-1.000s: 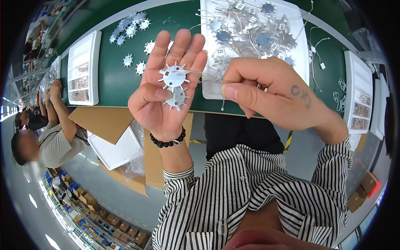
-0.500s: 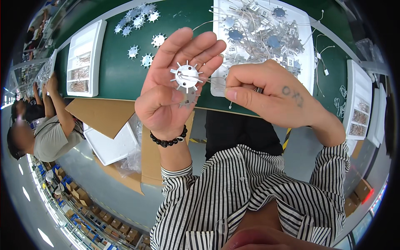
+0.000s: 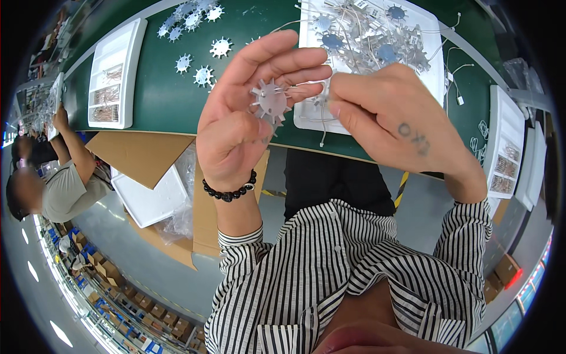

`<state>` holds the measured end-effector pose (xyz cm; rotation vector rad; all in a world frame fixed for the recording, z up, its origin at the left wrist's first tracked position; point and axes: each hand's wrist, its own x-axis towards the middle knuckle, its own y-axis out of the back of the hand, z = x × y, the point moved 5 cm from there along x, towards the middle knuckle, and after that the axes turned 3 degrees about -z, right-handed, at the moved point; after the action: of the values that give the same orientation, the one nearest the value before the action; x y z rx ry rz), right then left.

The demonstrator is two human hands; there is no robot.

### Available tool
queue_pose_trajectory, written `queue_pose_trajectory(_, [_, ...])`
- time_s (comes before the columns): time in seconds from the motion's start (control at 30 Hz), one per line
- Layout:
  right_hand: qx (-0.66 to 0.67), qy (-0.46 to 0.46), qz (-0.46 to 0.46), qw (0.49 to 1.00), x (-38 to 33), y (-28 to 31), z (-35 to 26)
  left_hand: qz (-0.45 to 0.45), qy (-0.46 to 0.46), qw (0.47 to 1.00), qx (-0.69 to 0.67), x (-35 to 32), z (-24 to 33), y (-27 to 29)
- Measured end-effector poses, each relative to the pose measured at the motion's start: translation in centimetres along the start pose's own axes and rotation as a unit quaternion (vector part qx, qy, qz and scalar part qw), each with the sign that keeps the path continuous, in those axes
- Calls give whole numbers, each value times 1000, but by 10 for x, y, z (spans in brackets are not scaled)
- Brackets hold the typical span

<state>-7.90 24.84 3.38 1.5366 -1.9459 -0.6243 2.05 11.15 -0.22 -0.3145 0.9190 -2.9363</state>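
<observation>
**Toothed disc held loosely over the bench edge**

While the white toothed disc [image 3: 270,101] lies on the spread fingers of the left hand [image 3: 247,124], unclamped, the right hand [image 3: 389,112] pinches beside it; a nudge could tip it past the green bench [image 3: 159,100] edge.

Both forearms rise from the lower edge in striped sleeves. The left hand [image 3: 247,112] is raised palm up, fingers spread and slightly curled, a bead bracelet at its wrist. The right hand [image 3: 392,121] is close beside it, back toward the camera, fingers bent inward toward the left fingertips.
</observation>
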Motion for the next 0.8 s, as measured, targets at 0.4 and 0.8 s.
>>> queue_pose_trajectory(0.4, [-354,10,-40,934,-1,14,-10,-6,68,996,64,-1,-7,-3])
queue_pose_trajectory(0.8, [-307,42,28,950,3,14,-10,13,60,995,77,1,-8,-6])
